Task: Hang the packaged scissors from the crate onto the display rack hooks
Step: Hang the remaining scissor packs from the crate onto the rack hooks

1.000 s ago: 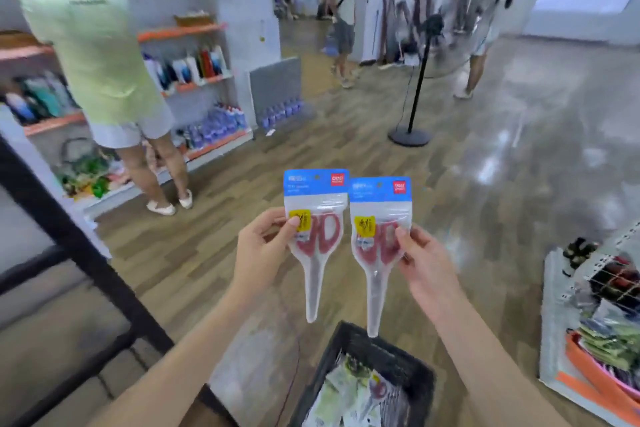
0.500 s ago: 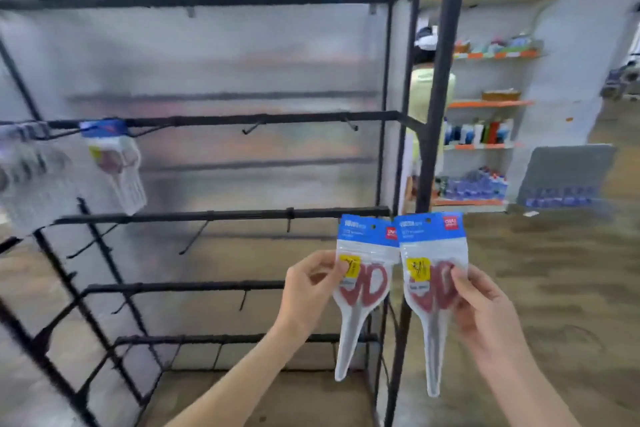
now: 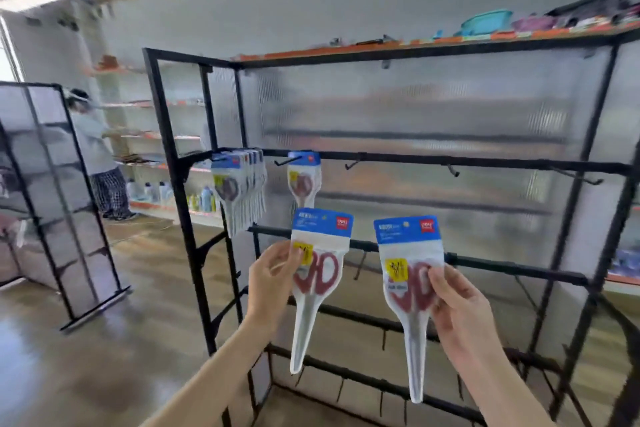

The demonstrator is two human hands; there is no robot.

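left hand (image 3: 273, 274): raised in front of the rack; thumb and fingers pinched on the left scissors pack (image 3: 317, 274) at its handle section, beside the yellow sticker, so the blue header card is left free above the grip.
right hand (image 3: 457, 305): raised likewise; fingers curled round the edge of the right scissors pack (image 3: 408, 284) at handle level, thumb pressed on the front.
pack posture: both packs held upright, blade tips down, headers up. Hang holes cannot be made out in the blur; a header-first approach to a hook is judged to be the reason for the low grip.
pack spacing: packs held apart, not touching, judged so each can be fed to a hook separately.
display rack (image 3: 575, 236): black bar frame with translucent ribbed backing, just beyond the packs; several horizontal bars are seen.
empty hooks (image 3: 353, 163): a few bare pegs project from the upper bar, above the held packs; judged the likely targets.
hung single pack (image 3: 304, 177): one pack already hung on the upper bar, above the left hand.
hung bundle (image 3: 239, 184): a full row of packs on the leftmost hook, judged filled.
crate: not in view.
step: carrying phase judged done; lifting to hook height judged next.
background person (image 3: 93, 152): stands far left at wall shelves, well apart.
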